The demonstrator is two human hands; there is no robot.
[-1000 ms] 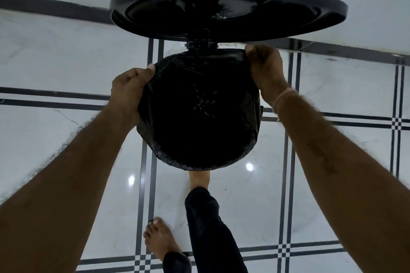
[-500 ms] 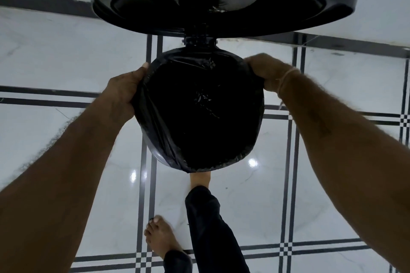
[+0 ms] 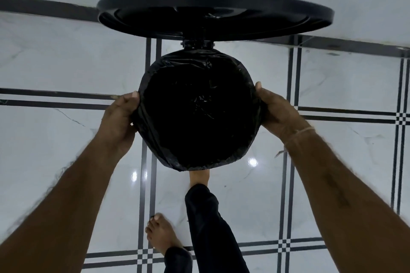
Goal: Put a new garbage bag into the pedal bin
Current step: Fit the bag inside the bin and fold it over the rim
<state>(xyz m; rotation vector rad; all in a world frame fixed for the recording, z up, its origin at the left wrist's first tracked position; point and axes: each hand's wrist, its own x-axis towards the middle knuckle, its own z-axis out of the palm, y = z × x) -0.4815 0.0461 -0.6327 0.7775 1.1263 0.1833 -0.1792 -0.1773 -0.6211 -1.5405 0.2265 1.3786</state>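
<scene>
Now that our left hand (image 3: 121,117) and right hand (image 3: 274,111) have slid from the rim's far side to mid-frame, both gripping the garbage bag (image 3: 155,139), the pedal bin (image 3: 230,165) looks nearly lined.

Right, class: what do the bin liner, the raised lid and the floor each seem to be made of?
Bin liner: thin black plastic film, by its crinkles and soft sheen where it folds over the rim.
Lid: rigid, glossy black, probably moulded plastic, though painted metal can't be ruled out.
Floor: polished white marble or marble-look tile, with grey veins, mirror-like light spots and dark inlaid lines.
</scene>
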